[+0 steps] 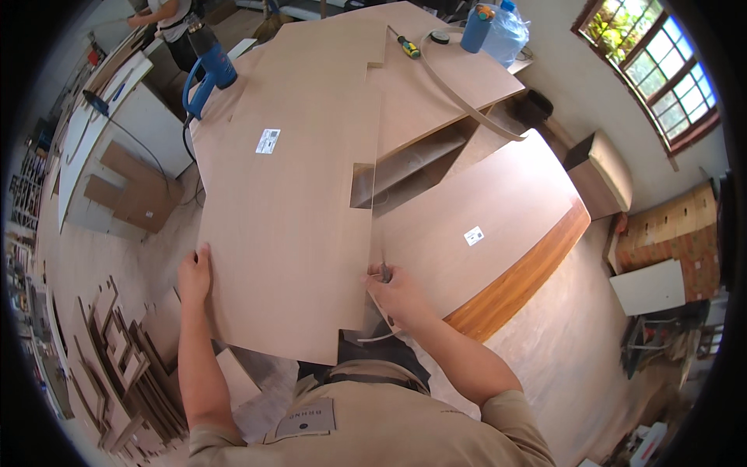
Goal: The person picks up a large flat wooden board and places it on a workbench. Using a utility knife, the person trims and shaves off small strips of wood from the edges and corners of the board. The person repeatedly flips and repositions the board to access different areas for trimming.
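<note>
A long wood-faced panel with notches along its right edge lies in front of me, with a white label on its face. My left hand grips the panel's left edge, thumb on top and fingers out of sight below. At the right edge my right hand is closed around a small dark-handled hand tool; its tip is blurred, so its kind is unclear. Below that hand a thin pale strip curves near the panel's notched end.
A blue heat gun stands at the far left. A screwdriver, a curved edging strip and a blue bottle are at the back right. Another labelled panel lies right. Offcuts stand lower left. A person stands far left.
</note>
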Demonstrator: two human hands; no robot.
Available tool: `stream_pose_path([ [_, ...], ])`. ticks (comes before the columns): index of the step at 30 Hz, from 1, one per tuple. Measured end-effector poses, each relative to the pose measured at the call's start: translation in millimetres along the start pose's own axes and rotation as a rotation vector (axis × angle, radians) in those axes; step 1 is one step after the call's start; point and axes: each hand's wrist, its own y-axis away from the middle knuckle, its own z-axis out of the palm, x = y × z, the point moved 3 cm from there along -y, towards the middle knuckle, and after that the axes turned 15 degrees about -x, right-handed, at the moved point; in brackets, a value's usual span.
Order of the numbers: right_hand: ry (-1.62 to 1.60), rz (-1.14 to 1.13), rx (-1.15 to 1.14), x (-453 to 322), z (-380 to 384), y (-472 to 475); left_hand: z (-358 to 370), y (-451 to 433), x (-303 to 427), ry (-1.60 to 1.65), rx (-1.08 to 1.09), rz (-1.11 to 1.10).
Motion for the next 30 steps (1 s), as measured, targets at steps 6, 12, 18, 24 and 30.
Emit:
stream_pose_path([
  [6,0.220,-0.016,-0.206,1.6,14.6,5.3,-10.8,-1.2,-23.0,-0.006,0.033,-0.054],
  [12,0.246,-0.041,-0.280,4.4,17.5,-5.1,-15.7,1.9,-10.1,-0.115,0.070,-0.133],
  [18,0.248,0.005,-0.275,10.7,14.8,-10.8,-17.7,6.9,0.0,-0.093,0.054,-0.242],
  [24,0.406,0.005,-0.249,14.8,26.4,-25.4,-25.9,-11.1,-11.0,-0.079,0.020,-0.248],
  [30,0.235,-0.018,-0.328,5.6,48.2,-32.0,-33.2,-33.3,-24.1,-0.086,0.004,-0.237],
])
